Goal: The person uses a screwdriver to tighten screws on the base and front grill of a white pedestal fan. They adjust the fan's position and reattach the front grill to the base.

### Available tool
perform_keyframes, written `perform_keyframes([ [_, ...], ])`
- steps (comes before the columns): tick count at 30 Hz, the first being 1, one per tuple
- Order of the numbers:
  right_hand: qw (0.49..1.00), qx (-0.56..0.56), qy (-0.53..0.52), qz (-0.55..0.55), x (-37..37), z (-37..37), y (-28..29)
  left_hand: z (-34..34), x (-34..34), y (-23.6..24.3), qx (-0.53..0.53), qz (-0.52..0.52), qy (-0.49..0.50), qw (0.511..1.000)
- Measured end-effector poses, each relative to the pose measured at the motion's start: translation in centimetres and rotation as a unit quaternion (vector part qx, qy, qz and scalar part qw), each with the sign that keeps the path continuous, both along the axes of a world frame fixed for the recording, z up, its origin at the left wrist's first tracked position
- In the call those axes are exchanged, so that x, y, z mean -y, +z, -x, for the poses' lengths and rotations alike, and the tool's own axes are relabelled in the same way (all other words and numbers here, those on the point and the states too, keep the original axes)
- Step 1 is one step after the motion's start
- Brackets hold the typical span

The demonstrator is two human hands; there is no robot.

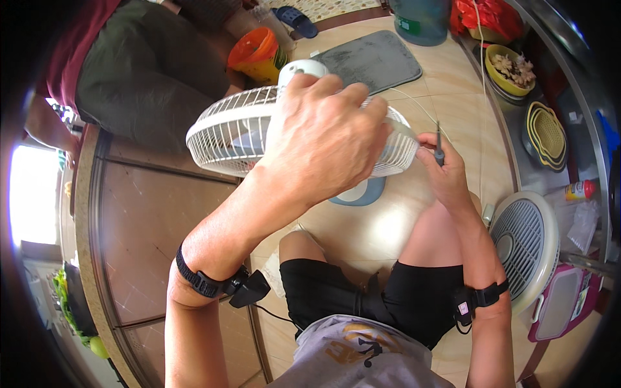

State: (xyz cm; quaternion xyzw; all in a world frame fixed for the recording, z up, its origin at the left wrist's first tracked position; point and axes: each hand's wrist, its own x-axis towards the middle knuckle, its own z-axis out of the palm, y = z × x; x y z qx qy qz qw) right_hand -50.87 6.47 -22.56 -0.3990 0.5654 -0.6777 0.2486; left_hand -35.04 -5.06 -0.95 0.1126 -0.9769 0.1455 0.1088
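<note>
A white electric fan (223,139) stands before me, its wire-caged head in front of my chest. Part of a blue-grey and white base (370,194) shows beneath. My left hand (326,132) is closed over the top of the cage, its fingers curled beside the white motor housing (304,67). The back of that hand hides part of the cage. At the cage's right rim is my right hand (445,169), with thumb and forefinger against the edge. A dark screwdriver (439,155) is held in it, shaft pointing up.
A round louvred fan grille (521,249) leans at the right beside a shelf with baskets (546,132). Behind lie a grey mat (362,59), an orange bucket (255,55) and a water jug (420,19). Another person (145,71) is at the upper left. A white cord (420,103) crosses the floor.
</note>
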Motion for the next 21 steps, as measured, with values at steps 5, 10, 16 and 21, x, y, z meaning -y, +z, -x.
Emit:
perform_keyframes([
  [5, 0.999, 0.023, 0.027, -0.039, -0.3, 0.2, -1.3, -1.1, 0.7, -1.0, -0.174, -0.036, -0.156, 0.972],
  [10, 0.995, 0.091, 0.031, -0.027, -0.2, 0.1, -1.4, -7.1, -5.2, -7.7, -0.195, -0.341, -0.157, 0.906],
  [16, 0.994, 0.082, -0.013, -0.070, -0.2, -0.5, -0.5, -9.8, -2.4, -22.8, -0.382, -0.814, 0.284, 0.334],
  [21, 0.991, 0.071, -0.019, -0.110, -0.3, -0.7, 0.1, -10.6, -1.6, -27.0, -0.463, -0.846, 0.192, 0.182],
])
